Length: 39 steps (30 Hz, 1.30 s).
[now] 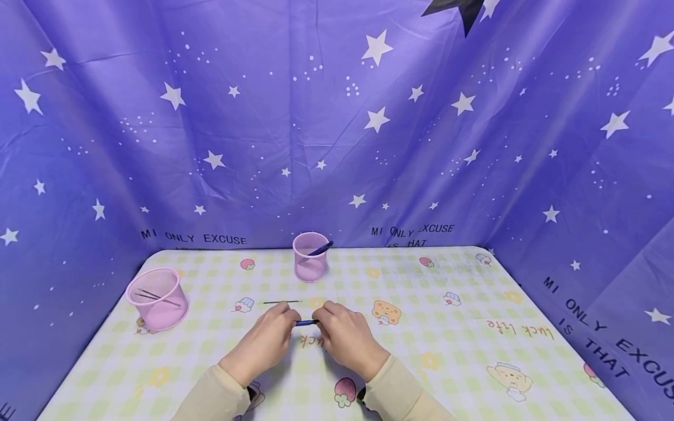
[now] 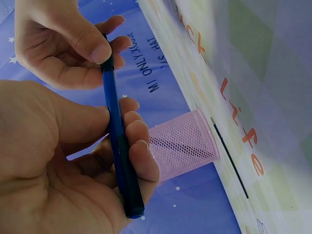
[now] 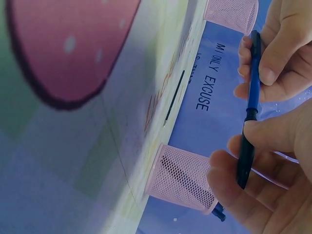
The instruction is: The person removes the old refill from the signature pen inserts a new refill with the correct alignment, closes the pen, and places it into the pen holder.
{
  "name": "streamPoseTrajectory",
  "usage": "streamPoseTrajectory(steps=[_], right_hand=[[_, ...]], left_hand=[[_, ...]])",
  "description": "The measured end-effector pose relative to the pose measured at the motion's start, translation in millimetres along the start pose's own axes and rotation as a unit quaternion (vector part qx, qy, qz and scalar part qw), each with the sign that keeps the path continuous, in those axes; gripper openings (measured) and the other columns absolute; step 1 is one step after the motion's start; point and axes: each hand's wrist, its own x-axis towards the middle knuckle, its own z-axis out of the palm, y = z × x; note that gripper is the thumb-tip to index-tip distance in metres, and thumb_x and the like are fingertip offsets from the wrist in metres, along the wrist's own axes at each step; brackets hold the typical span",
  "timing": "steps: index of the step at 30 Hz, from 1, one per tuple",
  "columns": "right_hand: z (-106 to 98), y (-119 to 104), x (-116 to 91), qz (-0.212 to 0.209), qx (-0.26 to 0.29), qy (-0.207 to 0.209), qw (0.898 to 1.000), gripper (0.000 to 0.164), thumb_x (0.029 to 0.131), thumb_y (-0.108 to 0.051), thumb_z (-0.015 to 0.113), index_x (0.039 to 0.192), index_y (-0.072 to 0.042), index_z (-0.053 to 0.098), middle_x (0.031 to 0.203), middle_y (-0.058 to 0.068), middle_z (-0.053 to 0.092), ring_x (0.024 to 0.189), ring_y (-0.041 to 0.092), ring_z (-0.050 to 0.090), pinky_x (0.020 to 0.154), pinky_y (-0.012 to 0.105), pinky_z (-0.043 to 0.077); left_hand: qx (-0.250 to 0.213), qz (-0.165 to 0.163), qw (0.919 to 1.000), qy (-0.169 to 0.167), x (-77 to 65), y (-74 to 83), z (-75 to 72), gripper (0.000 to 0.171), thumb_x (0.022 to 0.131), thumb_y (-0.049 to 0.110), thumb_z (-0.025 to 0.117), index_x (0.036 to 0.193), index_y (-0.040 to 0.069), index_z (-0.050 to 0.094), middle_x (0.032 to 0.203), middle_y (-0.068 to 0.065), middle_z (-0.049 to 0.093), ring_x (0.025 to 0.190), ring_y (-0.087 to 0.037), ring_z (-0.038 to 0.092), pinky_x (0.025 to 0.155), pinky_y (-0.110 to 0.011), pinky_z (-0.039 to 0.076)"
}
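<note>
Pen pos.: blue pen [image 1: 305, 322] held above tabletop, btwn L hand [image 1: 265, 337] and R hand [image 1: 348, 337]; neither nearer, both on it.
Pen axis: approx. side to side, one end per hand; blue barrel and dark section in line.
L hand state: thumb one side, fingers curled round other, gripping blue barrel at clip end.
R hand state: pinching dark tapered section, thumb vs. fingers.
Barrel joint: lies btwn the two grips; fully seated or not, can't tell.
Loose refill: thin refill [image 1: 282, 302] flat on table [image 1: 463, 386], just beyond hands, nr L hand, untouched; roughly parallel to pen.
Pen mat'l: smooth, prob. plastic; slim round body, dark clip.
Refill mat'l: dark narrow tube, small tip, pale far end.
Far cup: pink mesh cup [image 1: 309, 269], round, upright, beyond hands; dark blue pen [image 1: 320, 249] leaning inside, top over rim.
L cup: second pink mesh cup [image 1: 171, 317], well L of hands; thin dark sticks inside, slanted.
Tabletop: checked green/white cover, cartoon prints, rounded corners.
Bkgd: purple-blue curtain [image 1: 295, 117], creased, w/ white stars.
</note>
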Motion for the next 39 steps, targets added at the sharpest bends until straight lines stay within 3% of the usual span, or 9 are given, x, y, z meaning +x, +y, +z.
streamPoseTrajectory(steps=[13, 24, 39], right_hand=[[0.2, 0.1, 0.6, -0.009, -0.005, 0.004, 1.000, 0.011, 0.084, -0.010, 0.068, 0.093, -0.017, 0.067, 0.082, -0.008, 0.057, 0.069, 0.008, 0.056, 0.050, 0.022, 0.044], [-0.7, 0.2, 0.1, -0.016, -0.003, 0.017, 1.000, 0.012, 0.083, -0.009, 0.069, 0.093, -0.017, 0.069, 0.081, -0.008, 0.060, 0.069, 0.007, 0.058, 0.050, 0.022, 0.045], [-2.5, -1.0, -0.2, -0.007, 0.017, 0.004, 1.000, 0.011, 0.084, -0.009, 0.068, 0.093, -0.016, 0.069, 0.081, -0.008, 0.060, 0.068, 0.005, 0.057, 0.051, 0.022, 0.045]], left_hand=[[-0.004, 0.006, 1.0000, -0.005, -0.4, 0.8, 0.0, 0.012, 0.085, -0.005, 0.062, 0.088, 0.006, 0.065, 0.078, 0.007, 0.046, 0.069, -0.009, 0.049, 0.063, -0.025, 0.048], [0.029, 0.012, 0.9995, -0.002, -0.1, 3.8, 2.4, 0.010, 0.083, -0.004, 0.064, 0.088, 0.005, 0.064, 0.082, 0.004, 0.050, 0.076, -0.012, 0.054, 0.071, -0.029, 0.050], [0.045, 0.014, 0.9988, 0.015, -0.4, 6.2, 4.1, 0.013, 0.081, -0.004, 0.068, 0.085, 0.007, 0.063, 0.081, 0.005, 0.049, 0.075, -0.012, 0.052, 0.071, -0.029, 0.048]])
